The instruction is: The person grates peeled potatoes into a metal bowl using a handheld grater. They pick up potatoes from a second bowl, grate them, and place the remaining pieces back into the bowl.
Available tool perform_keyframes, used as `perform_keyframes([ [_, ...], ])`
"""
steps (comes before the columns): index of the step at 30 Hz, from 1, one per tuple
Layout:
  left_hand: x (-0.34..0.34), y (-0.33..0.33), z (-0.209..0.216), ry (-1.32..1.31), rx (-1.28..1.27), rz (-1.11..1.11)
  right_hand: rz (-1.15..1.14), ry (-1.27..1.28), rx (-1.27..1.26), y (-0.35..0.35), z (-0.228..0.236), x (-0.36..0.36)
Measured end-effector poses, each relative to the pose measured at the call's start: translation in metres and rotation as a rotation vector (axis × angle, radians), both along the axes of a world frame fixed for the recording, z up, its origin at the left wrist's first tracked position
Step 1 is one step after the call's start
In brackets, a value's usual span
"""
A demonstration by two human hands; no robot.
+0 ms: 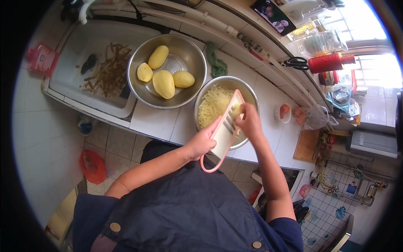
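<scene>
Open desk [268, 92] runs from the shred bowl [249, 92] rightward to a small cup [282, 121]. Leftward, a large steel bowl [189, 54] stands just beside, a green cloth [216, 64] at the gap's far side. The slanted grater [222, 143] and both hands' fingers [213, 127] obstruct the shred bowl from above.

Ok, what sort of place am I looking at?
Likely a home kitchen: a sink with peelings in it, a metal bowl of peeled potatoes next to it, and a grater held above pale shreds.

Green cloth [217, 65], black scissors [296, 63], red bottle [325, 63]
</scene>
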State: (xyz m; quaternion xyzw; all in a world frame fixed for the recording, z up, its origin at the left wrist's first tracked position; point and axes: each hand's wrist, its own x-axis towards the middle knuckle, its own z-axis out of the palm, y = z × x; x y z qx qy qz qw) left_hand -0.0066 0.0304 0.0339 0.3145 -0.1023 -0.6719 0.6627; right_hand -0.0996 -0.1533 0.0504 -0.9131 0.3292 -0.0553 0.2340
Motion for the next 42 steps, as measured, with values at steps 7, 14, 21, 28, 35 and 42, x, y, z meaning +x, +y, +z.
perform_keyframes([
  [7,-0.004,-0.002,-0.013,-0.042,0.001,0.018,-0.053,0.034,0.174,-0.019,-0.003,-0.002],
  [14,0.013,-0.001,-0.013,-0.05,0.101,0.067,0.232,-0.046,0.039,0.072,0.007,-0.02],
  [21,0.009,-0.004,-0.01,-0.092,0.029,0.1,0.187,-0.015,0.12,0.046,0.008,-0.011],
  [28,-0.006,-0.004,-0.005,-0.027,0.004,0.049,0.023,-0.015,0.096,-0.001,-0.003,-0.007],
  [35,-0.004,-0.007,-0.009,-0.095,0.025,0.048,-0.084,-0.066,0.361,-0.016,-0.009,-0.007],
  [42,0.007,-0.009,-0.007,-0.031,0.097,0.098,0.207,-0.092,0.052,0.059,0.002,-0.02],
])
